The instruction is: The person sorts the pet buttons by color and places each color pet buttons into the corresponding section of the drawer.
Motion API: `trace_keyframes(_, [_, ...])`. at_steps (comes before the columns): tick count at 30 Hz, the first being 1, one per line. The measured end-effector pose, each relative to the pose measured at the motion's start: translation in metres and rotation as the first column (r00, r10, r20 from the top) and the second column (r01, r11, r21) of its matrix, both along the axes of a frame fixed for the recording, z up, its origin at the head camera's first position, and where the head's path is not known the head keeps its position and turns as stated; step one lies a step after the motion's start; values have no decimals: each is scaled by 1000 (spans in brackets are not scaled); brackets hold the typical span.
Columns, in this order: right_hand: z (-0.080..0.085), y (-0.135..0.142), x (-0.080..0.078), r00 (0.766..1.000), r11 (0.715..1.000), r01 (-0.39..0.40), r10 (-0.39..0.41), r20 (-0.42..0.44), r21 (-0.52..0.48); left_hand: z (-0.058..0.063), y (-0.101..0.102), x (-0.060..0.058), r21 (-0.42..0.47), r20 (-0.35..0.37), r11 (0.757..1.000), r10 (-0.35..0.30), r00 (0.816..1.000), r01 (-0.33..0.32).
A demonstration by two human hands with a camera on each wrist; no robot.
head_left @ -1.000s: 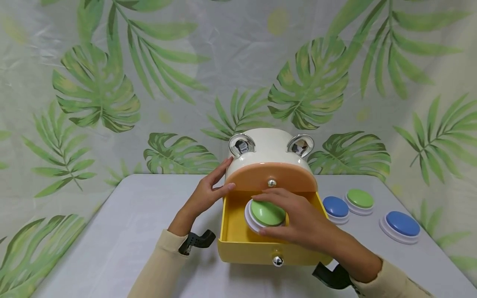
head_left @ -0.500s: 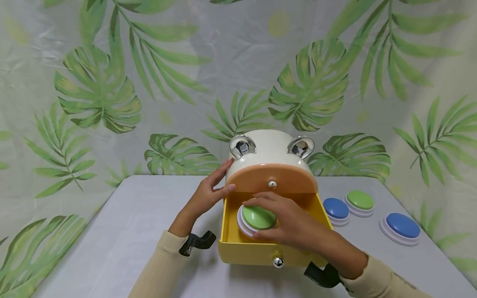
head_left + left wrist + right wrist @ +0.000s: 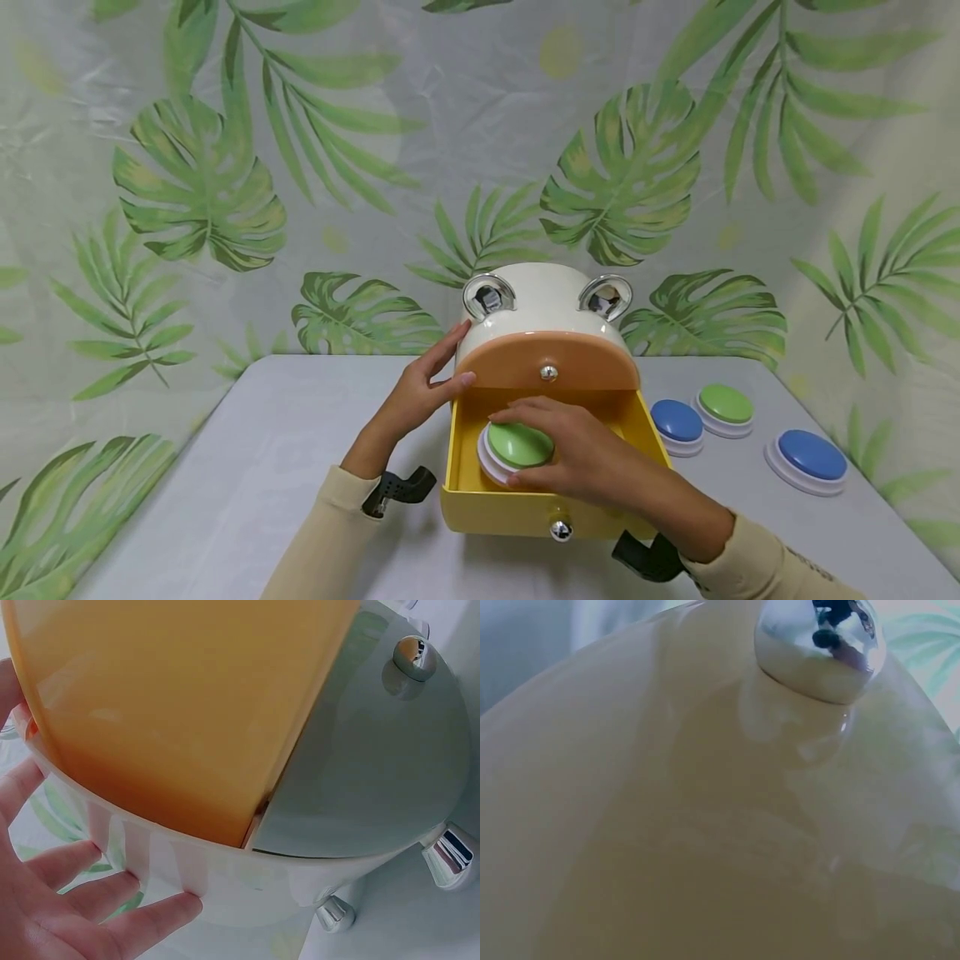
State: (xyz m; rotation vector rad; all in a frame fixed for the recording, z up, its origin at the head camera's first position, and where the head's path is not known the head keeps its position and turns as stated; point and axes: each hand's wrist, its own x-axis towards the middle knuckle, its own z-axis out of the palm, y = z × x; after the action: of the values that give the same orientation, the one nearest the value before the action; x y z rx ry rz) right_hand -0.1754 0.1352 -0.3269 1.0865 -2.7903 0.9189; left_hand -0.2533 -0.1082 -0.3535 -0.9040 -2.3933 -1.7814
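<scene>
A white rounded cabinet [image 3: 543, 292] stands on the table with its lower yellow drawer [image 3: 510, 512] pulled out. Inside the drawer, toward its left side, sits a green push button [image 3: 519, 445] on a white round base. My right hand [image 3: 592, 458] grips that button from the right, fingers at its far edge and thumb at the near edge. My left hand [image 3: 408, 404] rests against the cabinet's left side; in the left wrist view its fingers [image 3: 154, 915] are spread along the white wall. The right wrist view holds only a glossy surface and a silver knob [image 3: 821, 656].
Right of the cabinet stand two blue push buttons, one close by [image 3: 677, 420] and one farther right [image 3: 812, 455], plus another green button [image 3: 726, 402]. An orange upper panel [image 3: 517, 358] closes the cabinet above the drawer. A leaf-patterned curtain [image 3: 480, 125] hangs behind the table.
My right hand has moved left inside the drawer with the green push button, mostly before the half-second frame. The left hand stays against the cabinet.
</scene>
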Motion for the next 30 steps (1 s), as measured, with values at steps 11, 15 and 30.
trace_keyframes(11, [-1, -1, -2, 993, 998, 49, -54, 105, 50, -4, 0, -2, 5, 1, 1000, 1, 1000, -1])
trace_keyframes(15, [-1, -1, -2, 987, 996, 64, -73, 141, 64, -4, -1, -3, 6, -4, 1000, -3, 1000, 3])
trace_keyframes(30, [-1, -3, -4, 981, 993, 68, -85, 173, 101, -2, -1, -1, -4, -11, 1000, 6, 1000, -6])
